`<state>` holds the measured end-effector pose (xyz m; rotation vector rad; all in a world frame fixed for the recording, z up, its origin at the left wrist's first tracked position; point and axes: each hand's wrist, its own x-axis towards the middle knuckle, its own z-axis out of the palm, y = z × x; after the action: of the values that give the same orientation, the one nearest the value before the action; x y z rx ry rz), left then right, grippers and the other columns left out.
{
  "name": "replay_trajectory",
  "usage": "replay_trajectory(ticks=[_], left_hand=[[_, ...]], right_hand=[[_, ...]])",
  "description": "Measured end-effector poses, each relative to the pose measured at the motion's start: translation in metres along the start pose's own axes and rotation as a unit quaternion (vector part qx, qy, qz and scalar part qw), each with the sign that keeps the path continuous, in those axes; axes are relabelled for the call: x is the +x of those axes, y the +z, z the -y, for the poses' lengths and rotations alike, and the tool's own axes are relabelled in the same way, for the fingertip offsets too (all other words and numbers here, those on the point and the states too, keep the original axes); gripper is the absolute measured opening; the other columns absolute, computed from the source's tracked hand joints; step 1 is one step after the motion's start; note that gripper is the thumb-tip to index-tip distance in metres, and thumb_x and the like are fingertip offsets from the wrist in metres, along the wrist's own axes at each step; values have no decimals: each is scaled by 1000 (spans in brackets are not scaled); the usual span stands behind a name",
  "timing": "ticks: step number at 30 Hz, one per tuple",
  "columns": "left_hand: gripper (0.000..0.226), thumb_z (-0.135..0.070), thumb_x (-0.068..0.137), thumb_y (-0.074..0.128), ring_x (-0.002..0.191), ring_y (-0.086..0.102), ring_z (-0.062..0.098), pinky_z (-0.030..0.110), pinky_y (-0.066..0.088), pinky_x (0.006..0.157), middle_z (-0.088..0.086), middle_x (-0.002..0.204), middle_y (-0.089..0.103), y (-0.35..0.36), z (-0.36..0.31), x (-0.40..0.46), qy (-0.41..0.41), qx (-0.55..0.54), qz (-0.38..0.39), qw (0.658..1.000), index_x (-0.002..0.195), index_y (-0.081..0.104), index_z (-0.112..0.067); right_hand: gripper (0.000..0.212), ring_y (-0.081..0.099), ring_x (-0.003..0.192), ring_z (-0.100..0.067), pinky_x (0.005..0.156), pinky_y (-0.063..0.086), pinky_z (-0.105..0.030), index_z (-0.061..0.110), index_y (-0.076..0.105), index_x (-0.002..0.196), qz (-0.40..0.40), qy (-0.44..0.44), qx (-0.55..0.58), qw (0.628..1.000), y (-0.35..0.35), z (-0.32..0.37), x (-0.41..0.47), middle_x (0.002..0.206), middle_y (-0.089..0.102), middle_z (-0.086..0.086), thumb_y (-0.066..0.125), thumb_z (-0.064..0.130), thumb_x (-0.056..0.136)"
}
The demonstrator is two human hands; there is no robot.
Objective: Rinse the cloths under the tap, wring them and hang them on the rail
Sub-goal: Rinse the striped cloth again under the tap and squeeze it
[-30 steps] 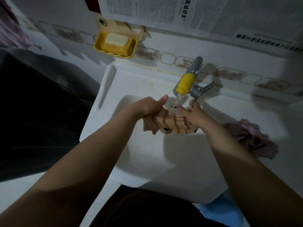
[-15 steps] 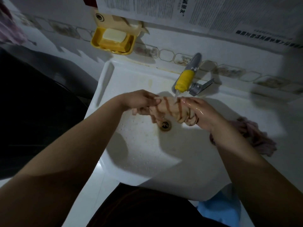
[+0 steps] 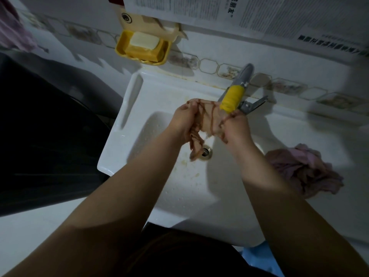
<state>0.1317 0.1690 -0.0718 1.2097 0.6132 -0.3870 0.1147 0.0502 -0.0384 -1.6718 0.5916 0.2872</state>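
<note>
- The white sink (image 3: 139, 108) fills the middle of the view, its basin speckled with water drops and marked with brownish stains near the drain (image 3: 205, 152).
- Printed paper sheets (image 3: 269, 15) are stuck on the wall above the sink.
- A crumpled pink cloth (image 3: 303, 168) lies on the sink's right ledge, apart from both hands.
- The left hand (image 3: 182, 118) is clenched round the left end of the striped cloth (image 3: 209, 120), fingers curled over the bunched fabric.
- The right hand (image 3: 235, 126) grips the cloth's right end, just below the tap's spout.
- The striped cloth is beige with brown stripes, stretched and bunched between the two hands over the basin; a loose tail hangs from the left hand down toward the drain.
- The tap (image 3: 239, 90) is grey with a yellow sleeve on its spout, right above the cloth, its lever sticking out to the right.
- A yellow soap dish (image 3: 121, 47) is mounted on the wall at the upper left, holding a pale soap bar (image 3: 144, 40).
</note>
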Motion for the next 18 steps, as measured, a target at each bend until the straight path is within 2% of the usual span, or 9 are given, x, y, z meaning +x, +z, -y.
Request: replay_trajectory(ticks=[2,4,5,7,9,11,13,16,18], left_hand=[[35,-30,103,38,68,63,18,25,51,54,23,97,69,12,4,1,-24,30,-38,999,104,62,-4],[49,-40,101,39,89,55,21,29,48,62,25,128,57,24,5,-10,-66,-8,-30,997,127,55,-2],[54,-46,99,41,93,54,20,30,49,65,24,129,57,30,6,-15,-83,-18,-26,996,128,54,-3],[48,-49,93,52,89,64,19,31,54,70,18,107,67,39,16,-16,-95,-60,-8,994,107,64,-5],[35,-42,93,57,68,67,16,25,54,61,14,80,70,42,18,-18,-103,-76,-18,992,84,65,-8],[34,-35,94,56,86,66,20,31,54,71,19,102,69,36,14,-13,-94,-61,-28,993,101,66,-3],[33,-24,99,48,107,59,27,39,48,88,20,117,61,30,5,-5,-92,-13,-27,995,119,57,1],[45,-40,93,54,97,64,28,39,51,88,18,121,61,32,6,-19,-76,3,-11,997,119,60,-4],[51,-52,85,58,104,65,34,44,51,92,21,121,64,37,13,-22,-88,-12,-25,996,110,67,-7]], right_hand=[[33,52,59,-18,54,42,-23,23,49,64,-16,-84,-112,990,20,-1,-8,62,53,-2,55,36,94],[33,61,81,-24,72,46,-29,27,57,71,-19,-122,-173,977,33,-2,-11,80,63,-6,51,53,91],[36,63,91,-28,80,48,-32,25,64,84,-38,-113,-179,977,34,-1,-7,92,66,-10,51,58,89],[47,62,103,-34,90,49,-40,13,67,102,-79,-63,-168,981,26,4,7,107,67,-18,53,56,88],[39,62,101,-39,89,50,-45,7,68,93,-89,-60,-180,978,20,5,15,102,67,-21,54,44,92],[38,64,93,-36,81,50,-43,10,65,76,-77,-107,-181,975,27,1,4,89,68,-20,51,40,94],[46,62,90,-37,78,47,-40,7,68,79,-64,-154,-218,962,38,-9,-9,88,67,-23,45,42,97],[49,62,97,-36,80,46,-36,8,68,94,-89,-99,-213,968,36,-2,-4,97,68,-21,45,51,95],[44,63,100,-36,85,49,-39,9,67,93,-115,-65,-170,977,26,5,9,99,68,-19,50,50,93]])
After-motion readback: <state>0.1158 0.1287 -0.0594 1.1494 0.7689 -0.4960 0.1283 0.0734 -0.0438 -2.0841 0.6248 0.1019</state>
